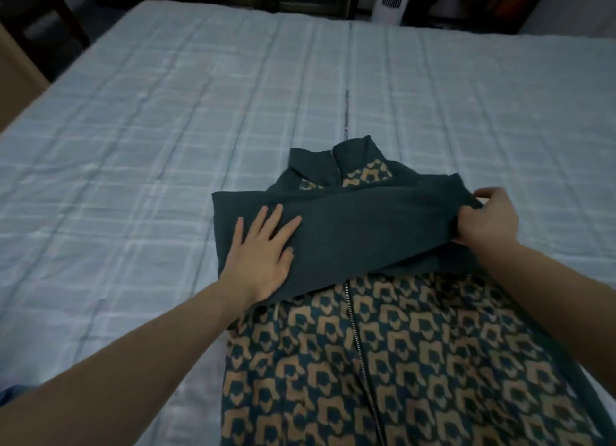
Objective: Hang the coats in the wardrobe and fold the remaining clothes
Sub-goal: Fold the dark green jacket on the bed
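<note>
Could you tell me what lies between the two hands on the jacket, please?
In the head view, only the folded dark sleeve spans from the left hand to the right hand.

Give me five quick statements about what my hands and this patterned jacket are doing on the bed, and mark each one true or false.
1. The left hand lies flat on the dark sleeve folded across the jacket. True.
2. The right hand is empty. False: it pinches the sleeve's right end.
3. The jacket's zip is open all the way. False: it looks closed down the front.
4. The jacket lies on a pale checked bedcover. True.
5. The collar points toward the person. False: it points away, toward the far side of the bed.
</note>
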